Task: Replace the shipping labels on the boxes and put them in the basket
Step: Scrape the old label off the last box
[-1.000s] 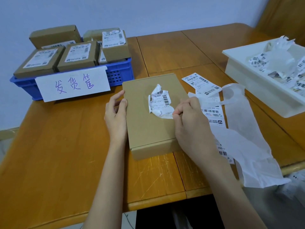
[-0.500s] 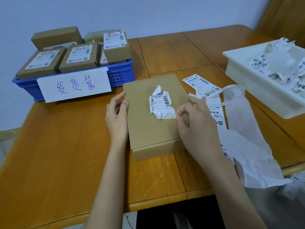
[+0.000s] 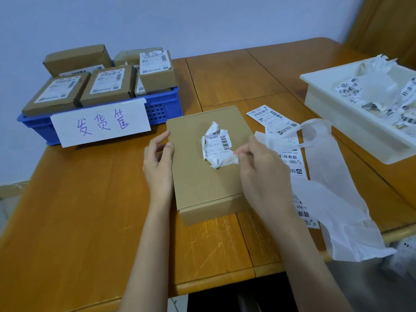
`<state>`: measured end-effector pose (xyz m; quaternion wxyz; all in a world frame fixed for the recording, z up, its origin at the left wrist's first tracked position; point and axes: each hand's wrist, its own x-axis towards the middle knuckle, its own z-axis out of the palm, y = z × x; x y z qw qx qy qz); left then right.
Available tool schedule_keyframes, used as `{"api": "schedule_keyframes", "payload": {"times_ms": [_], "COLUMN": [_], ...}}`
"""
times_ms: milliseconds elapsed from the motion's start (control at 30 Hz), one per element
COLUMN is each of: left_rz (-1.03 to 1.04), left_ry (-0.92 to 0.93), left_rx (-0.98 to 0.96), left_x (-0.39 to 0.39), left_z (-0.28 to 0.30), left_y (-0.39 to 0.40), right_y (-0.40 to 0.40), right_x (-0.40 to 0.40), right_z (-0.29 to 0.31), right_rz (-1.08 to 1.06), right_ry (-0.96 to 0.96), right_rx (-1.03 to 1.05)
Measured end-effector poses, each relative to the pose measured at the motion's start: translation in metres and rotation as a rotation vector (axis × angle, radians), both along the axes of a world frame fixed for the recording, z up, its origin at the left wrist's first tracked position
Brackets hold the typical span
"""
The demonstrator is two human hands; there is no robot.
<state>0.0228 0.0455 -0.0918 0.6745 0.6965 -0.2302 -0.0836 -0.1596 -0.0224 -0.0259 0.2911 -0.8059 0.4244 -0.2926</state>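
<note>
Right hand [image 3: 265,170] has come back onto the crumpled old label [image 3: 217,146], pinching its near corner. Left hand [image 3: 158,163] steadies the box [image 3: 202,181] edge, fingers loosely bent. Label: light, limp paper, probably tears easily; hold near the stuck part.

The person's left hand [image 3: 158,164] and right hand [image 3: 263,174] are bare, with no gloves, rings or watch. Both forearms are uncovered too, no sleeve reaching into view.

the wooden worktop [image 3: 225,82] carries a blue basket [image 3: 162,109], a cardboard box [image 3: 202,188], loose labels [image 3: 270,118], backing paper [image 3: 333,199] and a white tray [image 3: 337,113].
</note>
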Motion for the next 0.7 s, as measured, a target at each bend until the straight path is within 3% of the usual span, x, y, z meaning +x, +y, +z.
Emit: {"api": "schedule_keyframes", "payload": {"times_ms": [100,233,533,700], "left_rz": [0.007,0.018,0.015,0.014], "left_ry": [0.006,0.000,-0.031,-0.031], "left_rx": [-0.003,0.004,0.004,-0.007], "left_x": [-0.001,-0.002,-0.002,-0.002], "left_z": [0.002,0.004,0.003,0.003], "left_y": [0.000,0.000,-0.002,-0.001], "right_y": [-0.004,-0.009,-0.011,-0.011], "right_x": [-0.005,0.005,0.016,0.015], "right_z": [0.009,0.006,0.001,0.002], "right_rz": [0.147,0.268,0.071,0.114], "right_ry": [-0.117,0.049,-0.048,-0.036], "right_rx": [0.143,0.077,0.072,0.113]}}
